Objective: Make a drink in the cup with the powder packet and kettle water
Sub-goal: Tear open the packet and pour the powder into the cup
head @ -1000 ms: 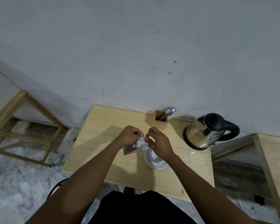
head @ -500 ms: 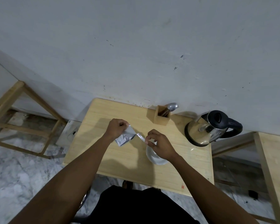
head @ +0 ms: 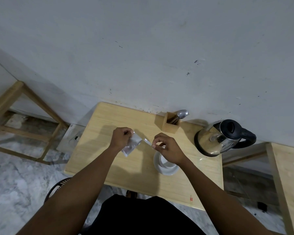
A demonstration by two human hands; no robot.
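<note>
Pinching the silver powder packet (head: 132, 146) at its top corner, my left hand (head: 120, 138) holds it up above the wooden table (head: 112, 160), off to the left of the cup (head: 165, 164). My right hand (head: 166, 149) hovers right over the cup, thumb and forefinger pressed on a thin torn strip (head: 147, 142) that runs back to the packet's top edge. The white cup sits on its saucer (head: 167, 170). Right of the cup, near the wall, stands the steel kettle (head: 217, 138); behind the cup, a wooden holder (head: 170, 125) keeps a spoon (head: 182, 114).
</note>
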